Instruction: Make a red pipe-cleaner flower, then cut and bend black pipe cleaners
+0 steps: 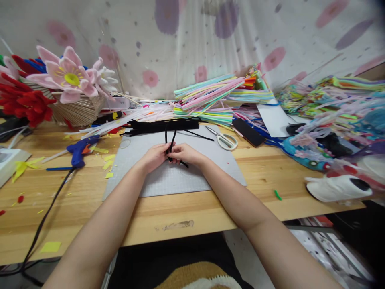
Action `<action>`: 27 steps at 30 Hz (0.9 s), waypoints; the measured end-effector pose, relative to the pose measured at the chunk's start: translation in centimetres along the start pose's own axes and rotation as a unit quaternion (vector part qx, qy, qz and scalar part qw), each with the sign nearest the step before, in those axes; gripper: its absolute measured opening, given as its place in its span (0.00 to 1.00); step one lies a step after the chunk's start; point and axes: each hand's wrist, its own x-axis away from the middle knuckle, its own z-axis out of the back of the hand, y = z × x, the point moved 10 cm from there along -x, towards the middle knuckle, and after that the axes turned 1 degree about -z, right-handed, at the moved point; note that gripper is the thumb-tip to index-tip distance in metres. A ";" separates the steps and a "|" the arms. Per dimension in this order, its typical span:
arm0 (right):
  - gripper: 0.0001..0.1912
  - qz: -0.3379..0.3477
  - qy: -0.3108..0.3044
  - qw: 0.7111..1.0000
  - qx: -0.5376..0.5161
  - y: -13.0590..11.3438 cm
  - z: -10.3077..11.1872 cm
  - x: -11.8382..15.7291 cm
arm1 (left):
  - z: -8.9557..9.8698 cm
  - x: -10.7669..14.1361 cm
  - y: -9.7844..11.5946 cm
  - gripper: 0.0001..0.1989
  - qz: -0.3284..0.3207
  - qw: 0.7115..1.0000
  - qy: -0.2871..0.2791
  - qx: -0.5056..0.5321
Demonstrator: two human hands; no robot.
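My left hand (157, 155) and my right hand (184, 154) meet over the grey cutting mat (198, 176). Both have their fingers closed round black pipe cleaners (173, 138). Two ends stick up above the fingers, and another end pokes out below toward the right. Just where the strands cross is hidden by my fingertips. Behind my hands a bundle of black pipe cleaners (162, 126) lies along the mat's far edge, with one loose strand slanting off to the right. Scissors (224, 140) with pale handles rest at the mat's upper right.
A blue glue gun (78, 151) with its cord lies left, near yellow scraps (108, 164). Pink and red flowers (70, 76) stand behind it. Pastel pipe cleaners (210, 96) are piled at the back. A dark phone-like slab (248, 132) and a white roll (338, 188) lie right.
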 end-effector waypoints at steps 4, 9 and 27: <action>0.10 0.006 -0.022 0.999 -0.047 -0.1 -0.1 0.2 | -0.4 0.5 0.6 0.16 0.004 0.999 -0.043 0.010; 0.07 0.002 -0.044 0.991 -0.125 0.0 -0.1 0.2 | -0.5 0.5 0.9 0.19 -0.021 0.999 -0.049 0.001; 0.06 -0.078 -0.029 0.975 -0.205 1.3 -0.4 0.3 | 1.7 0.2 1.4 0.17 -0.085 0.987 0.092 -0.098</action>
